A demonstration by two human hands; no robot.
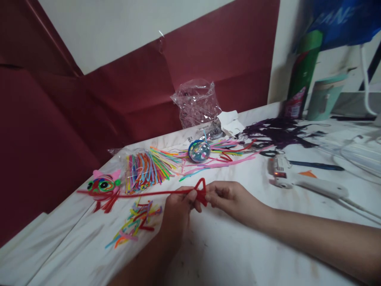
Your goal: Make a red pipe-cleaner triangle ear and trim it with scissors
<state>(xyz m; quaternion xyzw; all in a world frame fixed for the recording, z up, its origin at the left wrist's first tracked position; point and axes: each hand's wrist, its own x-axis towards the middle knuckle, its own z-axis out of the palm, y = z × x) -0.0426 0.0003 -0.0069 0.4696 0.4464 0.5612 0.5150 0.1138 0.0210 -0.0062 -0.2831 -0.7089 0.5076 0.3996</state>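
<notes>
Over the white table, my left hand (180,203) pinches a red pipe cleaner (149,194) whose long straight end sticks out to the left. Close beside it, my right hand (225,195) grips the folded end of the same pipe cleaner, where a small triangular loop rises above the fingers. Behind that straight end sits a colourful craft figure (102,184) with pink ears, round black eyes and red tassels. Short cut pipe cleaner pieces (135,222) lie in a loose heap left of my left hand. My fingertips partly hide the folded red part.
A clear bag of coloured pipe cleaners (145,169) lies behind my hands, near a round clear container (199,151). At right are a white glue gun (318,186), a dark blue pen-like tool (317,165), purple strips (276,131) and a pale green cup (325,99). A crumpled plastic bag (198,105) stands by the wall.
</notes>
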